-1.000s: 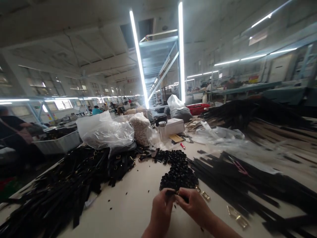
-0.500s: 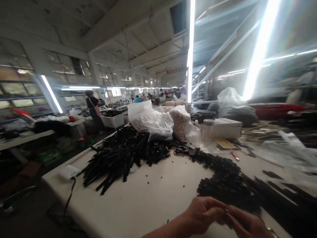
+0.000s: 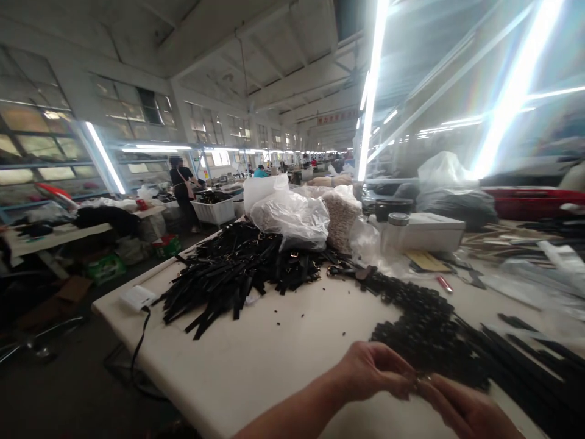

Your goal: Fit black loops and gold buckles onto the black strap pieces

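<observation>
Both hands meet over the table's near right part. My left hand [image 3: 368,373] is closed in a pinch, and its fingertips touch a small shiny metal piece [image 3: 421,378]. From the other side my right hand [image 3: 470,407] also pinches at this piece. Fingers cover most of it, so its exact kind is hidden. Just beyond the hands lies a heap of small black coiled pieces [image 3: 414,317]. Long flat black strips [image 3: 525,356] lie to the right. Farther back on the left is a pile of black straps [image 3: 219,268] with gold-coloured buckles.
Clear plastic bags [image 3: 292,216] stand behind the straps. A lidded jar [image 3: 397,235], a white box [image 3: 436,230] and a red lighter-like object [image 3: 443,284] are back right. A white adapter box [image 3: 138,297] with a black cable sits by the table's left edge. A person [image 3: 183,189] stands farther off.
The view has shifted, so the table's things appear farther right and slightly higher. Both hands stay together, and the metal piece between the fingertips now shows more.
</observation>
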The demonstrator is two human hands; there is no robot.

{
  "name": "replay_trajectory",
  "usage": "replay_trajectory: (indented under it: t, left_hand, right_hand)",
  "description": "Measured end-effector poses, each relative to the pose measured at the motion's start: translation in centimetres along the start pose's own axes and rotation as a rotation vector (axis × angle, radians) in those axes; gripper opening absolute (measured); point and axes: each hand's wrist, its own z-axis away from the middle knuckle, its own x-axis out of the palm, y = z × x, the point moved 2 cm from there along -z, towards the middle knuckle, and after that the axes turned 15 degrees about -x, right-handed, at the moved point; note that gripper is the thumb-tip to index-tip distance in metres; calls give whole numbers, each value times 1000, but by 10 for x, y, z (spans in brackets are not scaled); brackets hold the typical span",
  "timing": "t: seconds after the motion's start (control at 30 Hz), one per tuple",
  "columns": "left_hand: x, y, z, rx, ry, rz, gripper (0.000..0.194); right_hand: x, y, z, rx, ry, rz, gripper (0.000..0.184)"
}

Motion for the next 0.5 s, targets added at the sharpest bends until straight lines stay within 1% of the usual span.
replay_trajectory:
  t: [0.07, 0.17, 0.23, 0.3, 0.37, 0.4, 0.43, 0.47, 0.5]
  left_hand:
    - [-2, -5, 0, 41, 63, -149, 41]
    - [-1, -7, 3, 118, 198, -425, 19]
    - [1, -5, 6, 142, 231, -508, 10]
    - [3, 0, 9, 116, 207, -433, 7]
    - [3, 4, 12, 55, 180, -248, 8]
    - [2, 6, 12, 39, 187, -162, 10]
    - [1, 7, 12, 29, 197, -80, 14]
    - [1, 8, 11, 25, 196, -18, 17]
    - [0, 8, 11, 25, 197, 37, 20]
  right_hand:
    - [0, -3, 1, -53, 14, 118, 34]
    - [2, -7, 2, -147, 8, 292, 36]
    - [1, -13, 1, -199, 37, 386, 35]
    - [-4, -23, 0, -237, 138, 431, 28]
    - [-10, -34, 0, -273, 293, 420, 19]
    - [-12, -37, 0, -272, 335, 400, 18]
    - [-11, -39, 0, -259, 335, 365, 19]
    - [-9, -39, -1, -221, 301, 320, 21]
    - [-5, -37, -1, -175, 238, 269, 22]
